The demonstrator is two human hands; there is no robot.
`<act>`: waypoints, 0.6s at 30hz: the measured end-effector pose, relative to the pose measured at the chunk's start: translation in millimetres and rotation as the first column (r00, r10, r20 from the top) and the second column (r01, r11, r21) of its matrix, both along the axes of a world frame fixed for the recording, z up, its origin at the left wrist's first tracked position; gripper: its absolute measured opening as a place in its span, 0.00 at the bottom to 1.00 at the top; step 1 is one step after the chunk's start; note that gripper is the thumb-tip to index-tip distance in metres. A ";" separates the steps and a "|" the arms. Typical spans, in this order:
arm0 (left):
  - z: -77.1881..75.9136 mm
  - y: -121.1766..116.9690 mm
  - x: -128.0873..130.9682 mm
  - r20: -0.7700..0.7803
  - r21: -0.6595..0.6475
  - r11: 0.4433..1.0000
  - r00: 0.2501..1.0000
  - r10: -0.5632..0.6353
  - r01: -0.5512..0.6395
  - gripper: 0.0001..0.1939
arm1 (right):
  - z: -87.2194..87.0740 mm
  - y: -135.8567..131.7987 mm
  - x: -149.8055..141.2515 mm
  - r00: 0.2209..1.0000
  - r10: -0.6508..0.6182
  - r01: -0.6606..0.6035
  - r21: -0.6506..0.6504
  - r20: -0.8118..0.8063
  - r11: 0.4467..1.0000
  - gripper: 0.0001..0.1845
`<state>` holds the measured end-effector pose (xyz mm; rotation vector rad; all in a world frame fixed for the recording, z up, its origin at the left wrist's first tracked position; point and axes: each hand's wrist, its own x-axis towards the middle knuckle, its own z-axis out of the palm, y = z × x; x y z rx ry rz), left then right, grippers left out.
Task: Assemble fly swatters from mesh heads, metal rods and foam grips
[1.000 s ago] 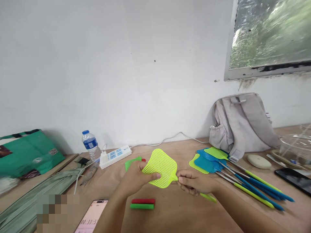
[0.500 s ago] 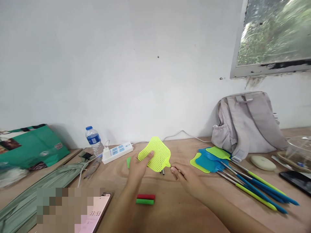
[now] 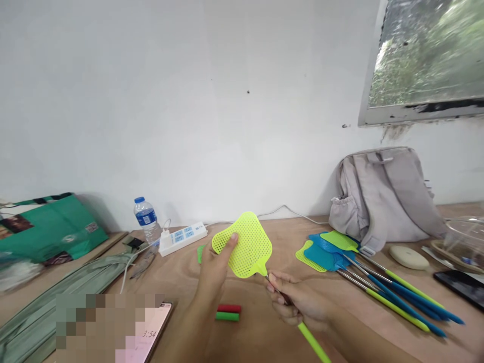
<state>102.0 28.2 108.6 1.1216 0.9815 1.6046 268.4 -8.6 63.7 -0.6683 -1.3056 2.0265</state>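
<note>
Over the table [image 3: 282, 247], the fly swatter [image 3: 247, 247] slants from hand to hand — head [image 3: 252, 241] toward the far edge, handle [image 3: 313, 343] toward the near right corner; it is yellow-green, the head squarish and perforated; the right hand [image 3: 293, 297] curls round its shaft [image 3: 268, 277], the left hand [image 3: 215, 262] pinches the head's left side — a red tube [image 3: 229, 308] lies between the forearms

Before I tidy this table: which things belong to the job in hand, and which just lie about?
In the job: yellow swatter, held in left hand and right hand; probably the swatter pile; perhaps the red tube and green tube.

Just lying about, it seems: backpack; water bottle; dark phone; green bag.
</note>
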 end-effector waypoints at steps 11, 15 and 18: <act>-1.7 -8.3 2.6 -0.074 -0.011 0.988 0.986 0.152 -0.153 0.19 | 3.5 -7.4 1.4 0.566 -0.805 0.100 0.955 0.177 0.281 0.15; 2.0 -2.8 -4.6 -0.179 0.023 0.993 0.977 0.116 -0.113 0.17 | -7.3 -1.2 6.0 0.462 -0.874 0.031 0.982 0.152 0.187 0.15; 15.9 -2.1 -22.7 -0.492 0.014 0.996 0.868 -0.066 0.083 0.16 | -10.2 3.9 14.1 0.470 -0.857 -0.022 0.974 0.210 0.226 0.16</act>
